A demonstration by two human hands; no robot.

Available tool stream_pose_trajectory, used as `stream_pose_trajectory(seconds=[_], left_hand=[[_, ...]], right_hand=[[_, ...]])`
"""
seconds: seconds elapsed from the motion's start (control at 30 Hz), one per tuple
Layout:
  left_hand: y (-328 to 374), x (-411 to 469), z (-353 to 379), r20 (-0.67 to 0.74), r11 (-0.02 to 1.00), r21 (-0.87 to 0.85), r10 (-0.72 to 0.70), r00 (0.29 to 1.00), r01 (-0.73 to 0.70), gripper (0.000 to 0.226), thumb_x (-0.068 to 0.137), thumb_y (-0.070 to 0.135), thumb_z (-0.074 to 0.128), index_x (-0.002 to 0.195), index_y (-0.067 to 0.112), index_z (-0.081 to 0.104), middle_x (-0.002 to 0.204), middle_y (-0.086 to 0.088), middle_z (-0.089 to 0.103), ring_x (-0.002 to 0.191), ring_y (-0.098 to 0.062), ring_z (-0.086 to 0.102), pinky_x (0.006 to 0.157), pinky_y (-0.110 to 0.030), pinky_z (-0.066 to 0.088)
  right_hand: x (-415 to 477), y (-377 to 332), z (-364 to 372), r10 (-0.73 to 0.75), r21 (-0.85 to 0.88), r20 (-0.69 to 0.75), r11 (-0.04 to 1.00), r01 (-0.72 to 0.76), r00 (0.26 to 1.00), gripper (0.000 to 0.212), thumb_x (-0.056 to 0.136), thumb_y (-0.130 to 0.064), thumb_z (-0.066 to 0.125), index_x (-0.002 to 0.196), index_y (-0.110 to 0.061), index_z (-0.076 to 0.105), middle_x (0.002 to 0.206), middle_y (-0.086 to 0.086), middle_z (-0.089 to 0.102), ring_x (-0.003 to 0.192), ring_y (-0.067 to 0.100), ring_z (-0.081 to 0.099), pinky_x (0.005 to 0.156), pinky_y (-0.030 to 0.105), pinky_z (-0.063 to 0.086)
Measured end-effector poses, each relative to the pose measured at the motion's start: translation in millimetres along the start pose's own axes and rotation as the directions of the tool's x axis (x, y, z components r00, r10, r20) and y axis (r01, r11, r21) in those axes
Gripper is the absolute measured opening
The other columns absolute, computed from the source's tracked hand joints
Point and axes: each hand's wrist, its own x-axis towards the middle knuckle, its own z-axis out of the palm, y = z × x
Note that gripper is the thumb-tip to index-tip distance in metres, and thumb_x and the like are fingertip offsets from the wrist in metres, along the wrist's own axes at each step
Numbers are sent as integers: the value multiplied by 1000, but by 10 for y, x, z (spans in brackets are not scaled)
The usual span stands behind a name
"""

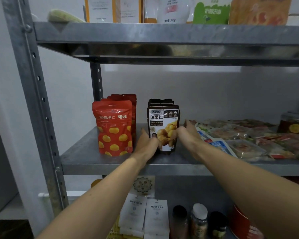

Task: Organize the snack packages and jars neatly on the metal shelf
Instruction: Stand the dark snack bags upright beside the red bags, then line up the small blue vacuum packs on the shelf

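I've got both hands on the dark brown chestnut pouch [163, 128] with the white label, standing at the front of its little row on the grey metal shelf [86, 152], near the middle board's front edge. My left hand [148, 144] presses the pouch's left side, thumb across the lower front; my right hand [186, 135] clamps the right edge, so the pouch is pinched between them. Just to its left stands the row of red chestnut pouches [114, 128] with yellow spots, a narrow gap apart. The risk as I see it: these soft stand-up bags topple easily, and a push too far back could knock the brown ones behind over. A nudge left could tip the red row. To the right, flat clear vacuum packs [245, 140] sprawl toward the board's right end, crowding my right wrist, with a dark glass jar [294, 124] behind them.
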Motion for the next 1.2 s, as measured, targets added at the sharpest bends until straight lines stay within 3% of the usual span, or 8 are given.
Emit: stream_pose_trajectory(seconds=[0.07, 0.2, 0.27, 0.43, 0.5, 0.83, 1.03, 1.2], left_hand=[[16, -106, -24, -17, 995, 94, 28, 999, -26, 80, 73, 7, 61, 144, 13, 26, 128, -3, 54, 121, -25, 48, 96, -36, 39], [26, -324, -43, -96, 936, 345, 115, 989, -75, 72, 78, 12, 63, 142, 10, 30, 139, -10, 45, 130, -31, 42, 107, -44, 38], [44, -473, -56, -138, 865, 494, 178, 974, -88, 61, 80, 19, 63, 136, 13, 39, 132, -8, 49, 122, -29, 47, 102, -45, 43], [248, -981, 82, -24, 452, 867, 456, 890, -208, 44, 87, 40, 54, 123, 15, 57, 117, -7, 58, 105, -27, 55, 83, -39, 48], [344, -1100, 234, 33, 372, 901, 454, 890, -223, 47, 86, 44, 52, 124, 16, 57, 124, -7, 58, 111, -28, 53, 88, -40, 46], [592, -1281, 921, 132, 320, 905, 416, 900, -280, 55, 89, 49, 51, 134, 18, 49, 129, -8, 54, 116, -30, 52, 91, -42, 44], [569, -924, 1085, 165, 424, 839, 401, 901, -342, 56, 89, 50, 51, 135, 18, 48, 132, -8, 53, 116, -28, 51, 91, -40, 46], [441, -467, 1195, 267, 451, 794, 344, 900, -407, 59, 94, 54, 42, 143, 21, 40, 148, -4, 41, 130, -26, 42, 101, -41, 40]], right_hand=[[-44, -24, -103, -19, -154, -106, 988, 2, 994, 70, 77, -12, 56, 144, -8, 38, 142, 15, 48, 128, 33, 45, 102, 39, 42], [-175, -32, -378, -130, -351, -148, 934, 71, 980, 47, 82, -11, 53, 129, -4, 55, 121, 14, 60, 107, 31, 55, 81, 28, 42], [-285, -15, -538, -213, -493, -91, 858, 142, 973, 43, 83, -17, 53, 125, -9, 58, 120, 12, 61, 104, 30, 55, 80, 28, 43], [-682, 81, -951, -382, -891, 197, 315, 328, 903, 47, 88, -43, 53, 128, -19, 52, 123, 11, 60, 109, 34, 57, 80, 37, 44], [-811, 138, -1136, -374, -903, 244, 247, 350, 895, 52, 89, -44, 50, 135, -19, 48, 128, 12, 59, 113, 35, 56, 85, 38, 45], [-850, 413, -1701, -313, -886, 283, 276, 372, 907, 69, 90, -53, 49, 148, -22, 32, 139, 11, 51, 124, 33, 49, 95, 42, 43], [-531, 486, -1677, -288, -854, 291, 352, 383, 913, 63, 90, -58, 48, 141, -21, 43, 133, 12, 55, 118, 34, 53, 93, 44, 47], [-46, 658, -1546, -210, -823, 301, 436, 364, 930, 66, 94, -61, 37, 150, -27, 29, 155, 7, 33, 140, 29, 34, 111, 44, 32]])
